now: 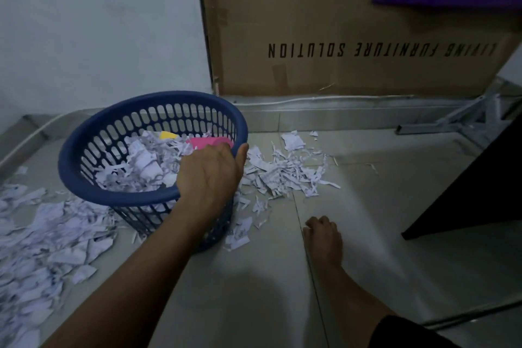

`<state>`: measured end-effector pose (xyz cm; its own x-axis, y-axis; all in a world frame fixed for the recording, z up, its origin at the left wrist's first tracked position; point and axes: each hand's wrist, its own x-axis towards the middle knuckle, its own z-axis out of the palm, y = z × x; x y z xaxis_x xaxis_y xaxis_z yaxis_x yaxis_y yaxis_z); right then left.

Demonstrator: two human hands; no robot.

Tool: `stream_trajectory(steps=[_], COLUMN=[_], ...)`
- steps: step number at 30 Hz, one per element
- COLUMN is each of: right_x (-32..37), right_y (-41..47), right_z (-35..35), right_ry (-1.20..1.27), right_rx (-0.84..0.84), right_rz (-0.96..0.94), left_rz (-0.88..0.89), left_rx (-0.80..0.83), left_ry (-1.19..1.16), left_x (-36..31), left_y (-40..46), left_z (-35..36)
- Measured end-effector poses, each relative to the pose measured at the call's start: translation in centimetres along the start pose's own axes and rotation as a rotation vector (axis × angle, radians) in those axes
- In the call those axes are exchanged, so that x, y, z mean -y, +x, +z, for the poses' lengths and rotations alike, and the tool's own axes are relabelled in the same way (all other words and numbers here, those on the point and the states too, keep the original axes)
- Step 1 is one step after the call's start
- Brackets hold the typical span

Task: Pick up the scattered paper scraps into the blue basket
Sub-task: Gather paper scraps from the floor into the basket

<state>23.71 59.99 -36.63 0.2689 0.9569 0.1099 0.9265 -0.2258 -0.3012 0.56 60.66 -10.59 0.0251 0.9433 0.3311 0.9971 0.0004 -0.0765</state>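
Note:
The blue basket (93,138) stands on the tiled floor, tilted toward me. It holds white paper scraps (141,164) with a yellow piece (168,135) and a pink piece (207,142). My left hand (210,175) grips the basket's near right rim, fingers inside and thumb outside. More white scraps lie scattered on the floor: a wide pile (36,248) to the basket's left and another pile (282,172) to its right. My right hand is out of view.
My bare foot (324,237) rests on the floor right of the basket. A large cardboard box (353,22) leans on the back wall. A metal frame (452,121) and a dark panel (480,192) stand at the right.

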Motion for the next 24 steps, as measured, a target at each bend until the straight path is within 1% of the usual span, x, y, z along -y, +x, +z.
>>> stream_trajectory(steps=[2, 5, 7, 9, 11, 13, 16, 18, 20, 22, 24], right_x=[0.5, 1.4, 3.0, 5.5, 8.7, 12.0, 17.0, 19.8, 21.8, 22.5, 22.1], right_y=[0.2, 1.2, 2.4, 3.8, 5.4, 7.0, 8.8, 9.4, 9.7, 9.9, 10.3], right_z=[0.2, 0.0, -1.2, -3.4, -6.6, -10.4, -16.0, -18.6, -19.9, -19.9, -19.3], right_ry=[0.004, 0.096, 0.305, 0.534, 0.719, 0.893, 1.038, 1.064, 1.017, 0.954, 0.966], right_rx=[-0.003, 0.057, 0.080, 0.025, -0.039, -0.080, -0.164, -0.157, -0.061, 0.015, 0.009], right_rz=[0.002, 0.103, 0.179, 0.186, 0.123, 0.005, -0.205, -0.341, -0.442, -0.489, -0.472], left_rz=[-0.004, -0.008, -0.007, -0.007, -0.007, -0.006, -0.020, -0.033, -0.043, -0.049, -0.059], left_rx=[0.015, 0.028, 0.030, 0.040, 0.047, 0.059, 0.090, 0.114, 0.142, 0.175, 0.218], left_ry=[-0.002, 0.000, -0.016, -0.044, -0.065, -0.084, -0.119, -0.140, -0.161, -0.178, -0.209], left_x=[0.0, 0.0, 0.1, 0.3, 0.4, 0.4, 0.3, 0.4, 0.3, 0.3, 0.3], left_y=[-0.1, -0.3, -0.3, -0.3, -0.4, -0.3, -0.1, -0.1, 0.0, 0.1, 0.4], left_z=[-0.1, -0.2, -0.1, -0.1, -0.1, -0.1, -0.4, -0.5, -0.7, -0.7, -0.8])
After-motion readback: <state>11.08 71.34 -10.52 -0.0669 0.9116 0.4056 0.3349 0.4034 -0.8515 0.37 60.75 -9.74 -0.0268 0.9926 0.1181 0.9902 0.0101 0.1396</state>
